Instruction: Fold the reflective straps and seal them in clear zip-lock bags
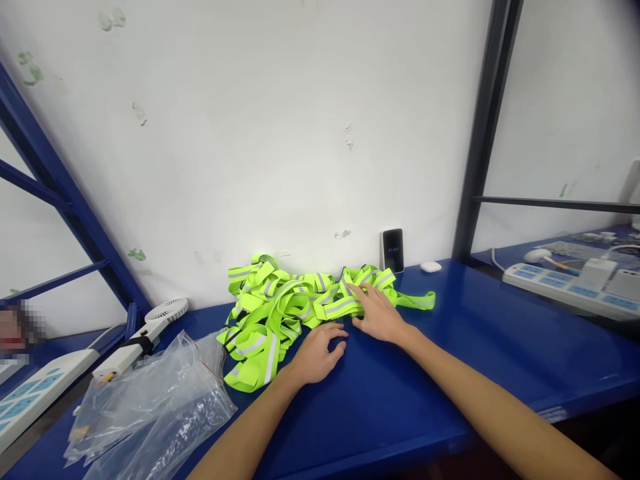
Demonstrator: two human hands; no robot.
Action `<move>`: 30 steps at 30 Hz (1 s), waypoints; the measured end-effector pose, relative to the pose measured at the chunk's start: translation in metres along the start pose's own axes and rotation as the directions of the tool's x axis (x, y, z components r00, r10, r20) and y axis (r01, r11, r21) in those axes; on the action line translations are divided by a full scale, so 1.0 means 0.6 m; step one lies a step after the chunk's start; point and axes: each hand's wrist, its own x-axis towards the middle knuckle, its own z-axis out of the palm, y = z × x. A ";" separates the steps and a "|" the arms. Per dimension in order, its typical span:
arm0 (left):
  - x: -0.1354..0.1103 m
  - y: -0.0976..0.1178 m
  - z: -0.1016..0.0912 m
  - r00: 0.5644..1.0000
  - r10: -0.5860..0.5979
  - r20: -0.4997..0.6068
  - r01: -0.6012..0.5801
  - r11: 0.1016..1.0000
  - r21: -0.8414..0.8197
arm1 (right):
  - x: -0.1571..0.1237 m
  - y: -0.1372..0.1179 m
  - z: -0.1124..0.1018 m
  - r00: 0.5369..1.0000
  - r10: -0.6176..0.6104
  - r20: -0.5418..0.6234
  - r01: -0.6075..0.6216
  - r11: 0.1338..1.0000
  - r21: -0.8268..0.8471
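A tangled heap of neon yellow-green reflective straps with grey stripes lies on the blue table against the wall. My right hand reaches onto the right part of the heap, its fingers spread over a strap and its thumb apart. No grip on the strap shows. Close to the front of the heap, my left hand rests low by the table, with loosely bent fingers and a gap between thumb and forefinger. Nothing is seen in it. One strap end sticks out to the right, past my right hand.
Clear plastic bags lie at the left on the blue table. Behind them are a white handheld fan and power strips. A phone leans on the wall beside a small white case. Metal posts flank the table.
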 end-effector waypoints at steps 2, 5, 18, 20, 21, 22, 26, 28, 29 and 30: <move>-0.001 0.000 0.000 1.000 -0.030 -0.004 0.030 0.999 0.025 | 0.003 0.017 0.010 0.996 0.050 0.073 -0.048 0.998 -0.037; -0.002 0.001 -0.001 0.999 -0.049 -0.012 0.050 0.998 0.038 | 0.009 0.038 0.017 0.997 0.021 0.077 -0.023 0.999 0.031; -0.004 0.010 -0.014 0.984 0.072 -0.161 -0.082 0.995 -0.058 | 0.019 0.010 -0.007 0.956 0.229 -0.182 -0.043 0.725 0.687; -0.004 0.010 -0.017 0.984 0.070 -0.165 -0.083 0.994 -0.069 | 0.018 0.006 -0.008 0.954 0.276 -0.118 -0.102 0.667 0.738; -0.004 0.011 -0.018 0.983 0.072 -0.168 -0.086 0.993 -0.080 | 0.017 0.003 -0.009 0.954 0.287 -0.085 -0.128 0.650 0.749; -0.004 0.011 -0.019 0.982 0.073 -0.176 -0.091 0.991 -0.094 | 0.016 0.000 -0.011 0.956 0.287 -0.063 -0.143 0.642 0.754; -0.006 0.019 -0.020 0.961 0.065 -0.268 -0.094 0.991 -0.099 | 0.011 -0.014 -0.013 0.973 0.229 -0.020 -0.132 0.631 0.765; -0.006 0.025 -0.022 0.939 0.092 -0.332 -0.112 0.993 -0.043 | 0.007 -0.018 -0.012 0.976 0.209 0.066 -0.180 0.591 0.786; -0.007 0.027 -0.022 0.923 0.117 -0.367 -0.126 0.992 -0.001 | 0.005 -0.019 -0.012 0.973 0.201 0.117 -0.213 0.571 0.793; -0.007 0.030 -0.023 0.902 0.147 -0.405 -0.140 0.989 0.048 | 0.004 -0.020 -0.012 0.969 0.190 0.159 -0.239 0.556 0.796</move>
